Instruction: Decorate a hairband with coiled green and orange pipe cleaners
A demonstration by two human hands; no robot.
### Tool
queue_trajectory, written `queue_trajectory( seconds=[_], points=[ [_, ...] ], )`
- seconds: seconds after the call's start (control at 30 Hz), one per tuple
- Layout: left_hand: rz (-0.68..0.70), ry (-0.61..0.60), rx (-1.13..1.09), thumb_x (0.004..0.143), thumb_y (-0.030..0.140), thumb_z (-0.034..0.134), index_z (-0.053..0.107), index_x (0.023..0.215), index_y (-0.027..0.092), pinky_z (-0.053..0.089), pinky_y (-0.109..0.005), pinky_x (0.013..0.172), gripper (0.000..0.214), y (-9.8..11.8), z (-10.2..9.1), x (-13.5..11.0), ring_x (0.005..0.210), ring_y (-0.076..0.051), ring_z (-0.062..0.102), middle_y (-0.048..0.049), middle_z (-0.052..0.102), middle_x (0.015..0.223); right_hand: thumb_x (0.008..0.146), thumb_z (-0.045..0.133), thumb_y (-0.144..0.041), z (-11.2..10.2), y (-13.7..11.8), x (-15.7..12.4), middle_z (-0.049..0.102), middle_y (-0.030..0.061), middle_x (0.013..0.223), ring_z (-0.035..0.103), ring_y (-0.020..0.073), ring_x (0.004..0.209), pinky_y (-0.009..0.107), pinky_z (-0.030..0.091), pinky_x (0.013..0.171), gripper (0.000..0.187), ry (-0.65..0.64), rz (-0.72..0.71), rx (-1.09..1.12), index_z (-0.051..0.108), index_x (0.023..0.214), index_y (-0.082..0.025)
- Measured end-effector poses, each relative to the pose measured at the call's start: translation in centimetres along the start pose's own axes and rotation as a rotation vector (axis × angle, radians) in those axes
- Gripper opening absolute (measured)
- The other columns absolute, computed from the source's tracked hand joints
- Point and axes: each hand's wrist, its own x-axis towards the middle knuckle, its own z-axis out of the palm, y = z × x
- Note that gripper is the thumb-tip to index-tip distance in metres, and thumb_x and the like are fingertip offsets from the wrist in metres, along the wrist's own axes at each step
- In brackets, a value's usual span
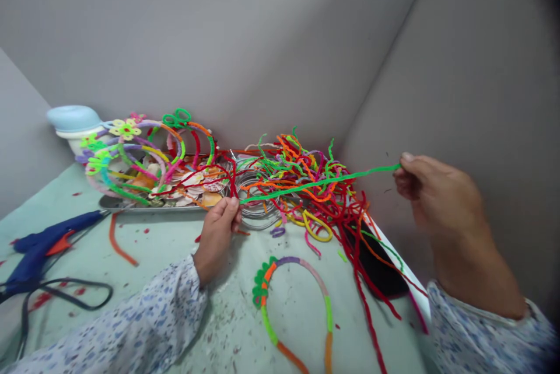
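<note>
A green pipe cleaner [319, 183] is stretched nearly straight between my two hands, above the table. My left hand [220, 231] pinches its left end, and my right hand [431, 187] pinches the other end, higher up. Below it on the table lies a headband [327, 295] wrapped in purple, pink, lime and orange, with a green looped ornament [261, 283] on its left side. Behind the stretched strand is a tangled heap of colourful pipe cleaners [301, 158], partly covering a coil of silver wire [258, 221].
At the left, a blue glue gun [52, 240] lies with its dark cable [74, 304]. A metal tray [153, 209] holds shells and several decorated headbands [126, 158]. A jar with a light blue lid [74, 118] stands behind. A black flat object [380, 269] lies at right, near grey walls.
</note>
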Motion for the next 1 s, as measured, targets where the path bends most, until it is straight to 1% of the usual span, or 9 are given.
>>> queue_trajectory(
  seconds=[0.07, 0.13, 0.23, 0.3, 0.37, 0.63, 0.7, 0.83, 1.0],
  points=[
    [0.014, 0.03, 0.01, 0.083, 0.04, 0.054, 0.048, 0.066, 0.017, 0.029, -0.016, 0.045, 0.03, -0.15, -0.04, 0.06, 0.049, -0.006, 0.036, 0.004, 0.046, 0.058, 0.073, 0.061, -0.026, -0.03, 0.25, 0.1, 0.05, -0.0022, 0.05, 0.039, 0.0071, 0.044, 0.021, 0.028, 0.042, 0.02, -0.055, 0.018, -0.045, 0.059, 0.056, -0.016],
    [0.02, 0.042, 0.04, 0.083, 0.041, 0.054, 0.048, 0.065, 0.017, 0.029, -0.016, 0.045, 0.03, -0.18, -0.05, 0.05, 0.049, -0.007, 0.036, 0.004, 0.045, 0.058, 0.074, 0.06, -0.028, -0.07, 0.44, 0.24, 0.05, -0.0026, 0.051, 0.04, 0.0073, 0.046, 0.021, 0.029, 0.044, 0.021, -0.046, -0.017, -0.109, 0.059, 0.057, -0.016],
    [0.021, 0.036, 0.092, 0.083, 0.041, 0.053, 0.047, 0.064, 0.017, 0.029, -0.017, 0.046, 0.032, 0.02, 0.0, -0.08, 0.049, -0.007, 0.035, 0.0044, 0.044, 0.055, 0.073, 0.06, -0.031, -0.13, 0.39, 0.34, 0.045, -0.0048, 0.047, 0.035, 0.0073, 0.043, 0.023, 0.024, 0.042, 0.022, 0.062, -0.088, -0.248, 0.059, 0.057, -0.017],
    [0.017, 0.008, 0.133, 0.084, 0.042, 0.051, 0.046, 0.064, 0.017, 0.029, -0.017, 0.046, 0.032, 0.25, 0.07, -0.2, 0.049, -0.008, 0.034, 0.0045, 0.044, 0.055, 0.073, 0.059, -0.031, -0.1, 0.09, 0.24, 0.039, -0.0064, 0.044, 0.029, 0.0072, 0.041, 0.024, 0.019, 0.04, 0.022, 0.157, -0.093, -0.309, 0.058, 0.056, -0.017],
    [0.014, -0.021, 0.166, 0.085, 0.043, 0.049, 0.046, 0.065, 0.017, 0.028, -0.018, 0.046, 0.032, 0.46, 0.16, -0.3, 0.05, -0.008, 0.034, 0.0046, 0.044, 0.055, 0.073, 0.058, -0.03, 0.01, -0.26, 0.08, 0.035, -0.0073, 0.042, 0.025, 0.0072, 0.039, 0.025, 0.015, 0.039, 0.023, 0.216, -0.088, -0.315, 0.055, 0.055, -0.017],
    [0.021, -0.055, 0.2, 0.087, 0.043, 0.047, 0.043, 0.065, 0.017, 0.025, -0.019, 0.048, 0.034, 0.77, 0.22, -0.24, 0.052, -0.008, 0.03, 0.0048, 0.04, 0.056, 0.073, 0.056, -0.021, 0.59, -0.21, 0.07, 0.035, -0.007, 0.044, 0.029, 0.0072, 0.043, 0.025, 0.018, 0.043, 0.023, 0.266, -0.208, -0.185, 0.052, 0.051, -0.016],
    [0.018, -0.057, 0.187, 0.087, 0.044, 0.047, 0.043, 0.065, 0.017, 0.025, -0.019, 0.048, 0.034, 0.68, 0.22, -0.15, 0.052, -0.008, 0.03, 0.0049, 0.038, 0.057, 0.072, 0.056, -0.019, 0.62, -0.15, 0.22, 0.036, -0.0067, 0.044, 0.03, 0.0068, 0.042, 0.024, 0.018, 0.042, 0.024, 0.261, -0.194, -0.133, 0.05, 0.049, -0.016],
    [0.013, -0.058, 0.144, 0.085, 0.043, 0.05, 0.043, 0.066, 0.017, 0.025, -0.019, 0.048, 0.033, 0.3, 0.26, 0.06, 0.053, -0.008, 0.03, 0.0052, 0.037, 0.058, 0.065, 0.058, -0.013, 0.67, -0.25, 0.5, 0.039, -0.0062, 0.045, 0.031, 0.0054, 0.041, 0.022, 0.018, 0.039, 0.023, 0.221, -0.125, 0.092, 0.045, 0.046, -0.016],
    [0.017, -0.066, 0.103, 0.085, 0.041, 0.05, 0.045, 0.068, 0.018, 0.027, -0.018, 0.051, 0.029, 0.08, 0.49, 0.03, 0.056, -0.009, 0.033, 0.005, 0.036, 0.061, 0.061, 0.061, -0.01, 0.76, -0.37, 0.66, 0.041, -0.0065, 0.046, 0.034, 0.0042, 0.041, 0.018, 0.02, 0.037, 0.018, 0.236, -0.078, 0.244, 0.047, 0.049, -0.015]
  ],
)
